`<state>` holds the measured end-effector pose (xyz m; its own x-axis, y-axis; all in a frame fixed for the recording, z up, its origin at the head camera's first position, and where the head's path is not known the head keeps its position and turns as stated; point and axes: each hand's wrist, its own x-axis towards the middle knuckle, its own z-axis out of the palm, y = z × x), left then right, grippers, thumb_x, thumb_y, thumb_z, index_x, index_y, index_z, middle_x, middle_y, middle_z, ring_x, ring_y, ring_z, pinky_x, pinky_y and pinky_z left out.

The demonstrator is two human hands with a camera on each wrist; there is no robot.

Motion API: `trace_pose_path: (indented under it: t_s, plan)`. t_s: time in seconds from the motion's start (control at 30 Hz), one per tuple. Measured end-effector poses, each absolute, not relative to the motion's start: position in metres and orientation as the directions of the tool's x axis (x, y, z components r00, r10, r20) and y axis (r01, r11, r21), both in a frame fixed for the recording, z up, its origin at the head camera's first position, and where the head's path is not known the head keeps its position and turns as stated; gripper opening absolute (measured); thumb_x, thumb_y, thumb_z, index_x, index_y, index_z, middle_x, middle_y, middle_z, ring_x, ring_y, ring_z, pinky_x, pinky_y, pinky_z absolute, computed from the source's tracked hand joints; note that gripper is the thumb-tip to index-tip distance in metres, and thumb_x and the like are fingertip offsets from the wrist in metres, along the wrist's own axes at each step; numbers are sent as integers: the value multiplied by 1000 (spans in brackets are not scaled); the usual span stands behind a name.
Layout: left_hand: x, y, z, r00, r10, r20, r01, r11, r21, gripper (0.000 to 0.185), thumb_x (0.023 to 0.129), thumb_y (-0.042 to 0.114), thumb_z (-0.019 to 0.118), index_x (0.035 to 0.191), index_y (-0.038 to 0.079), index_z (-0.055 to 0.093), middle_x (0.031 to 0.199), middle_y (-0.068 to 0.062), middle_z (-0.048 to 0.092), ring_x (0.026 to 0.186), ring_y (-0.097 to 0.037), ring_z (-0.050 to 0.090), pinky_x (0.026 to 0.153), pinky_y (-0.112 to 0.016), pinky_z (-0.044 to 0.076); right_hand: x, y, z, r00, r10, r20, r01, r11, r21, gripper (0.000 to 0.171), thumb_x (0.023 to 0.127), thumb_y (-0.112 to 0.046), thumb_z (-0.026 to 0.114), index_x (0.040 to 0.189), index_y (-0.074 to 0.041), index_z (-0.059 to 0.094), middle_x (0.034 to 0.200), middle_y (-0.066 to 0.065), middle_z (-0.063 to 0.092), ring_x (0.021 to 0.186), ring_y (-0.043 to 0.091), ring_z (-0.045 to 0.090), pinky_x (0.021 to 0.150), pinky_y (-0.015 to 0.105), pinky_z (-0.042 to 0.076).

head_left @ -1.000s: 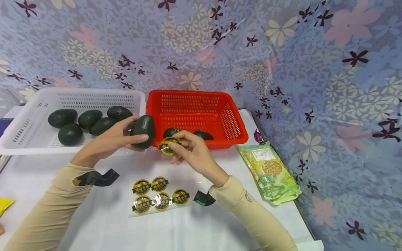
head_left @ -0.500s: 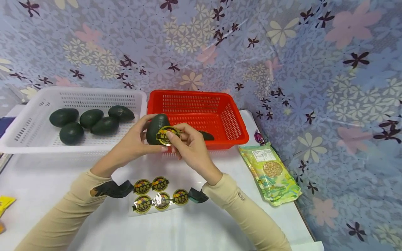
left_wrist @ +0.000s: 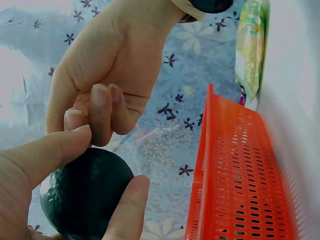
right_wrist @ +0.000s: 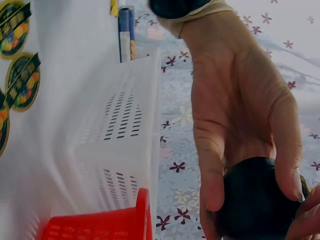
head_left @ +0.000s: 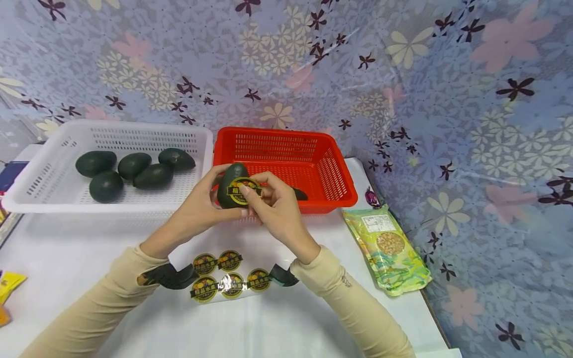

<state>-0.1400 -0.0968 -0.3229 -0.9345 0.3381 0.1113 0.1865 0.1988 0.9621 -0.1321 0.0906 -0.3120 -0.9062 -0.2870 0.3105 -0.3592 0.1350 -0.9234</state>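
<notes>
In the head view my left hand (head_left: 194, 211) grips a dark green avocado (head_left: 234, 174) in front of the two baskets, thumb underneath and fingers behind it. A round black-and-gold fruit sticker (head_left: 237, 188) lies over the avocado's right side. My right hand (head_left: 282, 209) has its thumb on that sticker, with the other fingers curled behind its edge. The left wrist view shows the avocado (left_wrist: 87, 192) between left thumb and finger, right fingertips close above it. A sheet (head_left: 224, 300) bearing several like stickers lies on the table below the hands.
A white basket (head_left: 103, 208) with several avocados (head_left: 153, 176) stands at left. Beside it, a red basket (head_left: 342, 174) has a dark fruit (head_left: 300, 194) inside, partly hidden by my right hand. A green-yellow bag (head_left: 389, 248) and purple wrapped piece (head_left: 371, 198) lie right; yellow packet (head_left: 11, 286) left.
My left hand has brought the avocado right, away from the white basket, to meet the right hand. The sticker pinched in the right hand now overlies the avocado.
</notes>
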Motion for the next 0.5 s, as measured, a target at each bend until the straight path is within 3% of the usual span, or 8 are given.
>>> trace_pose_path:
  t_s: [0.23, 0.5]
  plan:
    - [-136, -99, -326, -921, 375, 102, 194, 216, 957, 90, 80, 12, 84, 152, 17, 30, 142, -10, 47, 120, -30, 56, 89, -21, 54, -133, 93, -312, -900, -323, 294, -366, 191, -911, 31, 95, -14, 69, 120, -9, 51, 59, 8, 55, 51, 15, 50, 49, 22, 43]
    - [-133, -94, -321, -928, 364, 79, 139, 141, 980, 55, 104, 30, 54, 151, 12, 33, 141, -18, 46, 124, -35, 57, 90, -30, 57, -138, 98, -313, -901, -337, 275, -338, 145, -930, 28, 92, -12, 71, 114, -9, 52, 59, 1, 44, 53, 11, 41, 51, 22, 34]
